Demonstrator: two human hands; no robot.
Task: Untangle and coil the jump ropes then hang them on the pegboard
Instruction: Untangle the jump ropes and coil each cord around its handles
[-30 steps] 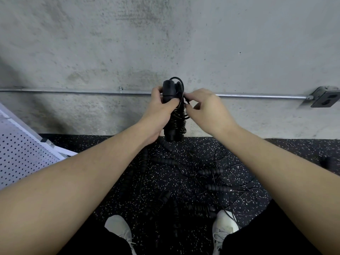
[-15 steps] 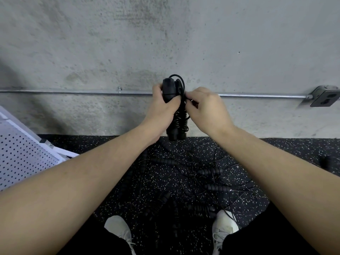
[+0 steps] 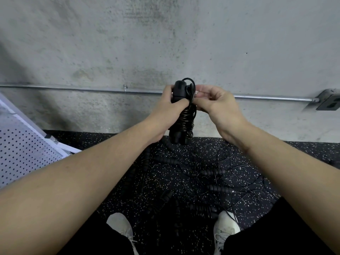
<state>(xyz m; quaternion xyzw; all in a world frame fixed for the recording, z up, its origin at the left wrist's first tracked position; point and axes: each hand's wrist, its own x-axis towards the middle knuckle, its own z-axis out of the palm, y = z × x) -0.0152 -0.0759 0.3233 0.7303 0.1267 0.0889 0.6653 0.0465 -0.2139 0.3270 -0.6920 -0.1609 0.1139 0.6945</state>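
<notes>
Two hands raised before a concrete wall (image 3: 165, 43). Left hand (image 3: 168, 109) wrapped round one black rope bundle (image 3: 182, 116): two handles side by side, upright, thin cord wound tightly about them, a small loop at the top. Right hand (image 3: 214, 102) pinching the cord end (image 3: 192, 92) just beside the bundle's top, remaining fingers loosely curled. Below, on the speckled floor (image 3: 303, 150), a tangle of more ropes (image 3: 211, 173), several ribbed handles, count unclear. White pegboard (image 3: 22, 150) at left, leaning. Two white shoes (image 3: 119, 225).
</notes>
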